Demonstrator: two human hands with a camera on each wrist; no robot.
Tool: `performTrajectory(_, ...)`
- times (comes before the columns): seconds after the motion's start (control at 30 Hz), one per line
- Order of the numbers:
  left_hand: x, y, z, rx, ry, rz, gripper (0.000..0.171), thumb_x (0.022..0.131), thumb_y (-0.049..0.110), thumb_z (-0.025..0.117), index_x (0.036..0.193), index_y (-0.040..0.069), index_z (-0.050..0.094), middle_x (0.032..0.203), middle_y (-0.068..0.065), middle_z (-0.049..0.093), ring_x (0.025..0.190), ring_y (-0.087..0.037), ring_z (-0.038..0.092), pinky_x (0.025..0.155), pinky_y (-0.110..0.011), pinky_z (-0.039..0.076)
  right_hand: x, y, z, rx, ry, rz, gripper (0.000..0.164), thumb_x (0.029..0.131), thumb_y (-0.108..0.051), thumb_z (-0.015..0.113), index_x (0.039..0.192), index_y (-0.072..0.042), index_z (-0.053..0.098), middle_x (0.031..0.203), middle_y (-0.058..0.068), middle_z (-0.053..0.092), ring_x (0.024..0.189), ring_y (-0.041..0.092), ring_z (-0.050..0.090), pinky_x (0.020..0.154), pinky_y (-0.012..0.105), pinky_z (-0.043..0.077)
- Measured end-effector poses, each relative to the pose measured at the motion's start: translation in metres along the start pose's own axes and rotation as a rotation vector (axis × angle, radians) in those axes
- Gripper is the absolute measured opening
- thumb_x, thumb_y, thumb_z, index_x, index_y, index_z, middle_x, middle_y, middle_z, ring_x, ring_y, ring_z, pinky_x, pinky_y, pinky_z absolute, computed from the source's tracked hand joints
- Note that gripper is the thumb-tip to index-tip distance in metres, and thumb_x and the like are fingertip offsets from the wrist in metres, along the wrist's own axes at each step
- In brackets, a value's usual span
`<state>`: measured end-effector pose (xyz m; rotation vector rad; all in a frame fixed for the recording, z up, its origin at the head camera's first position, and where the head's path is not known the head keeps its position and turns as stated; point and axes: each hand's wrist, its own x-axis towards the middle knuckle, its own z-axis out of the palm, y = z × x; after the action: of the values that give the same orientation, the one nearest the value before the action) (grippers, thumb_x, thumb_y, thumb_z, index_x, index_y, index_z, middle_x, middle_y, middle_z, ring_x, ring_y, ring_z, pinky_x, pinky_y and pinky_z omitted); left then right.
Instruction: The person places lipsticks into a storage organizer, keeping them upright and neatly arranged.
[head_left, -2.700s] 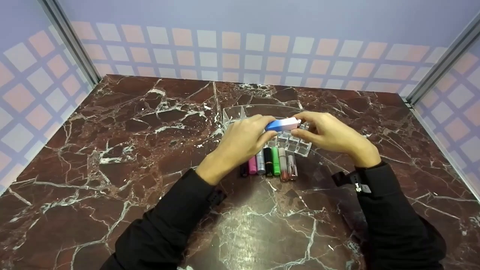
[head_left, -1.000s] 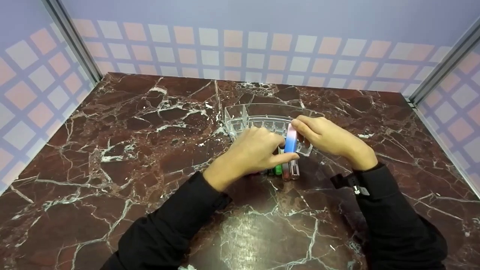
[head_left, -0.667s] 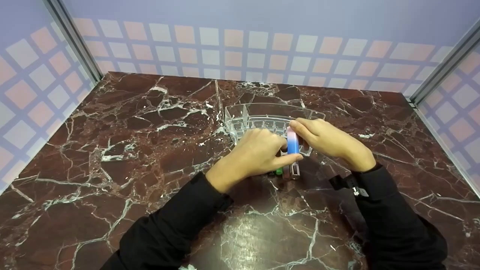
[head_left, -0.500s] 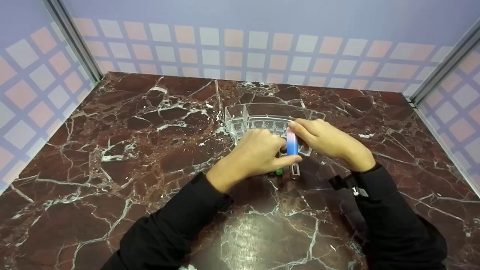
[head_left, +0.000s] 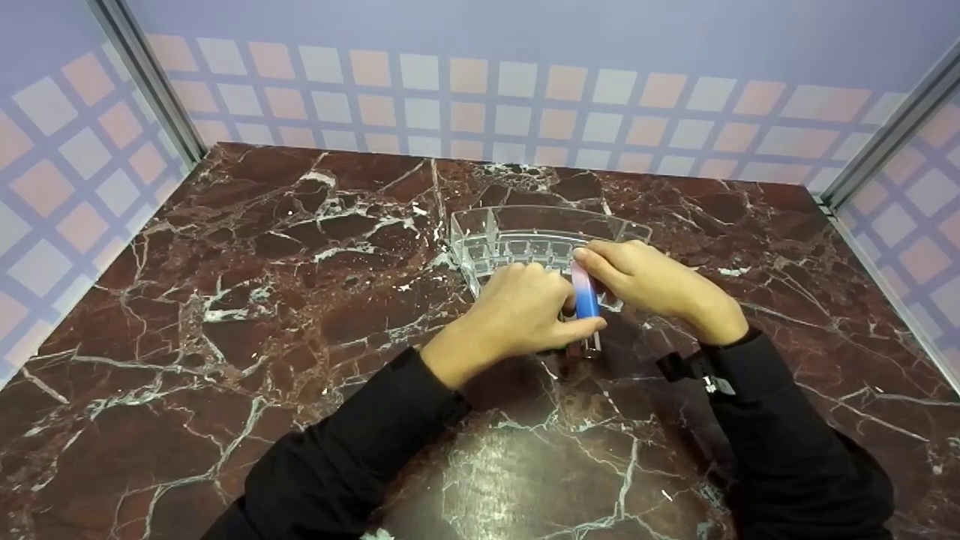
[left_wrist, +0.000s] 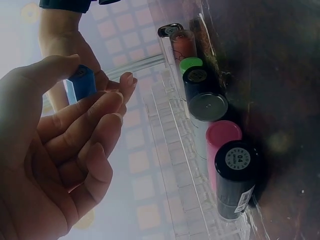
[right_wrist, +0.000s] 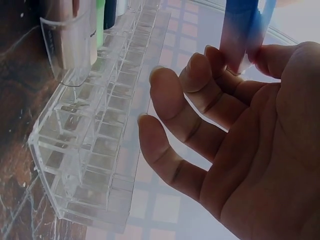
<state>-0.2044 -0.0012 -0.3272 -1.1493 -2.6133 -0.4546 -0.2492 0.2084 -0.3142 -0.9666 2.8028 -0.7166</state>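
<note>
pinching one blue-pink stick (head_left: 584,292) | left grip (head_left: 517,311), right grip (head_left: 656,281): both clamped on it | seven tubes (left_wrist: 207,112) | one organizer (right_wrist: 95,150)

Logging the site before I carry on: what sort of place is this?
Probably a staged work booth: a marble-patterned table, check-patterned wall panels on three sides, and grey metal posts at the back corners.

The number "04" reads clearly on the round label (left_wrist: 238,159) at the end of a black tube (left_wrist: 225,197) — smaller print beneath it is illegible. The tube's white side label (left_wrist: 244,201) — also too small to read.
</note>
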Motion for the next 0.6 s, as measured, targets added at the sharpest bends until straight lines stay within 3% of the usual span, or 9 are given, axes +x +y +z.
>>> performTrajectory(0.37,-0.0014,0.0002,0.0016,0.016,0.040,-0.014,0.039,0.093,0.050,0.068,0.068,0.020,0.068,0.054,0.009,0.046,0.048,-0.008,0.045,0.044,-0.023,0.037,0.0000,0.0003,0.0011,0.001,0.006,0.005,0.040,0.110,-0.041,0.042,0.098,-0.011,0.064,0.074,-0.001,0.053,0.065,0.015,0.051,0.066,0.036,0.044)
performTrajectory(0.6,-0.0014,0.0000,0.0031,0.026,0.039,-0.046,0.045,0.092,0.053,0.069,0.063,0.018,0.063,0.052,0.009,0.042,0.047,-0.008,0.042,0.044,-0.023,0.035,0.0003,0.0003,0.0016,0.041,0.014,0.009,0.039,0.110,-0.041,0.043,0.097,-0.011,0.063,0.075,0.003,0.058,0.065,0.016,0.054,0.065,0.036,0.046)
